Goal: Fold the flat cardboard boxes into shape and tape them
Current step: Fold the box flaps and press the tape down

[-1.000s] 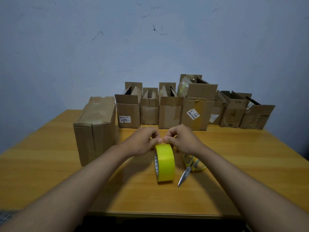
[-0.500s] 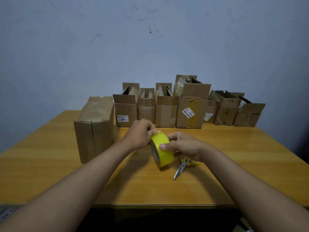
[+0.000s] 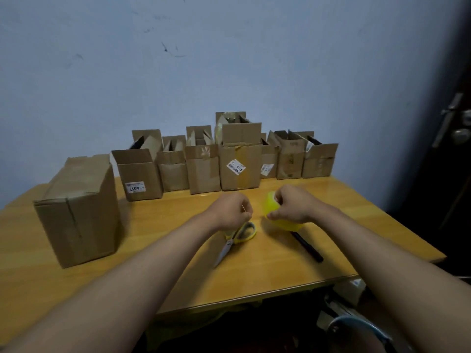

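Note:
My right hand [image 3: 293, 207] grips a yellow tape roll [image 3: 283, 220] just above the table's middle. A short way to its left, my left hand [image 3: 229, 211] is closed, and its fingertips pinch a thin strip that looks like the tape's free end. The stretch between the hands is blurred. A tall closed cardboard box [image 3: 76, 210] stands on the table at the left. Several smaller boxes with open top flaps [image 3: 204, 169] line the back edge against the wall.
Yellow-handled scissors [image 3: 238, 236] lie on the wooden table [image 3: 254, 281] under my left hand, blades toward me. A black pen [image 3: 307, 247] lies right of them. The table's right edge drops off beside a dark door [image 3: 456, 128]; a round stool [image 3: 356, 332] sits below.
The tape roll has moved right in my right hand, away from the left hand. My hands have separated, and the view has swung right, revealing the pen.

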